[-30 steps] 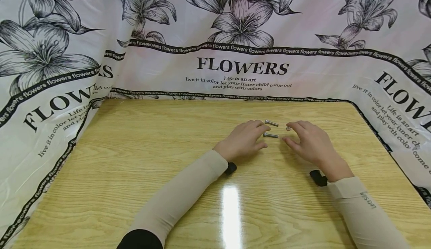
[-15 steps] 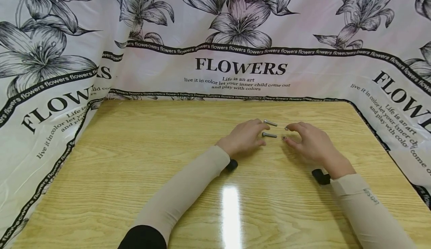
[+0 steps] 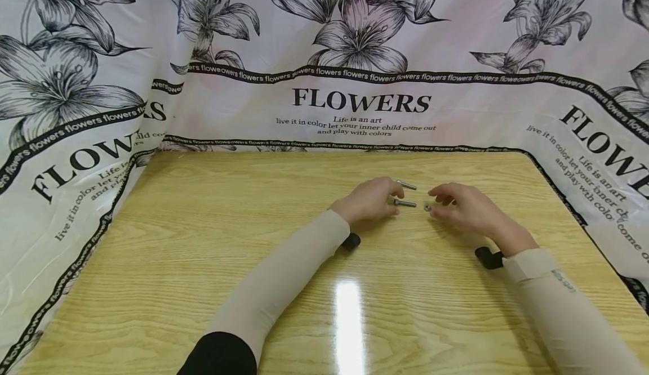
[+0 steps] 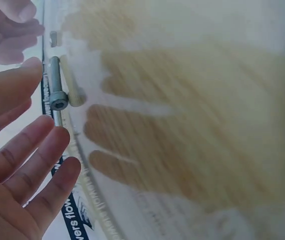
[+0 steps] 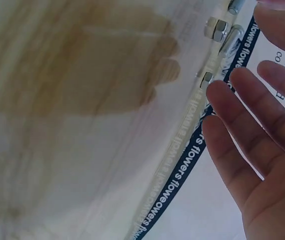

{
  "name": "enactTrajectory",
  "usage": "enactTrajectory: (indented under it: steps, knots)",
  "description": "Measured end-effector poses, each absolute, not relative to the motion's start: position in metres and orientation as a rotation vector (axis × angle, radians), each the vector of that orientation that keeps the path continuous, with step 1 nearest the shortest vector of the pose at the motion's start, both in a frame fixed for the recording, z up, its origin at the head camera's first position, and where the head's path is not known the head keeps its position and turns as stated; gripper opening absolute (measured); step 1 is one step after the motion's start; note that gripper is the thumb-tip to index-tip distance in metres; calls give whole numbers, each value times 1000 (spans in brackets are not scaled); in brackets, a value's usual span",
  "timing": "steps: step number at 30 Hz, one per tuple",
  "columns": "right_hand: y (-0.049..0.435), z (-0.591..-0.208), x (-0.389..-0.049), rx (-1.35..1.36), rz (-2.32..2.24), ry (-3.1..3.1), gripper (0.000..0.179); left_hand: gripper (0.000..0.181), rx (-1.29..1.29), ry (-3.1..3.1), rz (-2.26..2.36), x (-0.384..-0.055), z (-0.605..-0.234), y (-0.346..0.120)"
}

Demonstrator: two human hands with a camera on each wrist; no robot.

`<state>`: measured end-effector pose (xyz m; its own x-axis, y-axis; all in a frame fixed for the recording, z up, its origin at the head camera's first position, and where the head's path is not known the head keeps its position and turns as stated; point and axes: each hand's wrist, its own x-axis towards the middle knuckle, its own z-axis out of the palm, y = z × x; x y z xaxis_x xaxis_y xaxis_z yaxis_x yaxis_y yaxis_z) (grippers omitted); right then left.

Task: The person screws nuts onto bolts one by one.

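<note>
Two silver socket-head bolts lie on the wooden table, a far bolt (image 3: 407,185) and a near bolt (image 3: 405,203), shanks pointing right. My left hand (image 3: 367,200) is just left of them, its thumb and forefinger at either side of the near bolt's head. In the left wrist view, the near bolt (image 4: 57,85) lies beside spread, loosely bent fingers (image 4: 42,190). My right hand (image 3: 469,211) is right of the bolts, a small hex nut (image 3: 427,208) at its thumb tip. The right wrist view shows this nut (image 5: 220,31) and another nut (image 5: 207,80) beside relaxed fingers (image 5: 242,135).
The glossy wooden table (image 3: 253,262) reflects a strip of light. A white flower-printed cloth (image 3: 355,110) rises behind the table and along both sides. Black wrist mounts (image 3: 489,258) sit under both wrists.
The nut by the right thumb has come into plain sight, while the one by the right forefinger is now hidden in the head view. Both hands have shifted only slightly; the bolts lie as before.
</note>
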<state>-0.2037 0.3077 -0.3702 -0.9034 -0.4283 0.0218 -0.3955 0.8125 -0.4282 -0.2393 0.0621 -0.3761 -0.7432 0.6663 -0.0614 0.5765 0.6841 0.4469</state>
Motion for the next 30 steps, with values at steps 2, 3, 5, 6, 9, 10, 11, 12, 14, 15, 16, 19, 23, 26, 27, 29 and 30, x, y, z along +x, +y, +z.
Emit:
enactTrajectory:
  steps: [2, 3, 5, 6, 9, 10, 11, 12, 14, 15, 16, 19, 23, 26, 27, 29, 30]
  knots:
    - [307, -371, -206, -685, -679, 2899, 40, 38, 1006, 2674, 589, -241, -377, 63]
    - [307, -371, -207, -699, -683, 2892, 39, 37, 1010, 2673, 586, -242, -378, 63]
    - [307, -371, -210, -726, -683, 2884, 37, 37, 1017, 2670, 581, -244, -379, 64]
    - [307, -371, -211, -735, -683, 2878, 36, 37, 1017, 2667, 580, -245, -380, 64]
    - [306, -371, -215, -743, -689, 2862, 37, 36, 1018, 2661, 580, -248, -381, 65]
    - [305, -371, -216, -741, -690, 2855, 37, 36, 1016, 2659, 578, -249, -382, 66]
    - [305, -372, -216, -738, -690, 2848, 37, 36, 1019, 2657, 575, -249, -382, 67]
    - [304, -372, -217, -736, -692, 2841, 37, 35, 1016, 2656, 572, -250, -382, 68]
    - [304, -373, -218, -727, -694, 2831, 35, 35, 1018, 2656, 565, -251, -383, 70]
    - [304, -373, -219, -730, -696, 2826, 34, 35, 1019, 2655, 560, -252, -384, 70]
    - [304, -373, -219, -736, -695, 2824, 32, 35, 1019, 2654, 557, -252, -384, 71]
    - [303, -375, -220, -749, -683, 2821, 29, 35, 1007, 2650, 556, -253, -386, 74]
    - [302, -376, -222, -765, -660, 2810, 25, 33, 994, 2651, 550, -254, -387, 76]
    - [302, -376, -223, -768, -658, 2786, 22, 32, 986, 2650, 547, -254, -388, 78]
    - [301, -377, -223, -766, -658, 2780, 22, 32, 983, 2647, 548, -254, -388, 79]
    - [301, -377, -224, -760, -663, 2771, 21, 32, 983, 2646, 546, -254, -388, 80]
    - [300, -377, -224, -758, -661, 2769, 21, 31, 983, 2645, 543, -254, -388, 80]
